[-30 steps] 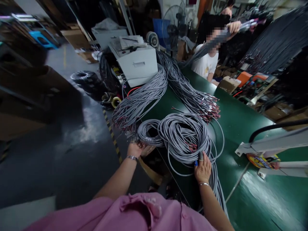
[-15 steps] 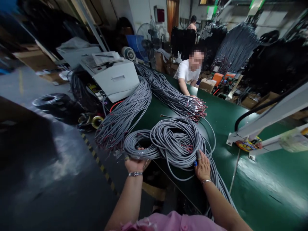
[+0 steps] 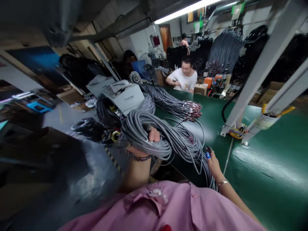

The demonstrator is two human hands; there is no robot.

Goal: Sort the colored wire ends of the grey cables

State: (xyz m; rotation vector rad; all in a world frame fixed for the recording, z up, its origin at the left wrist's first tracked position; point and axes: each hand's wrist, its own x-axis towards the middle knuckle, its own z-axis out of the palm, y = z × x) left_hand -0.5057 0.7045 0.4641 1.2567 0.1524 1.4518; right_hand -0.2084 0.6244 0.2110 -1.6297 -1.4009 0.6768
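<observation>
My left hand is closed around a thick coil of grey cable, raised at the table's near edge, with the strands wrapped over the palm and wrist. From this coil, more looped grey cable stretches right across the green table and hangs over its front edge. Beside those loops, my right hand has its fingers stretched out, with dark covers on fingertips and a blue band on one finger. Nothing shows in its grasp.
A bundle of grey cables with reddish ends lies farther back. Behind the coil stands a pale grey machine. White metal posts rise from the table at right. Across it sits a person in a white shirt.
My left hand has lifted the coil and turned it upward. My right hand has shifted right, off the loops. The co-worker's hand has left the far bundle, and the view has tilted up.
</observation>
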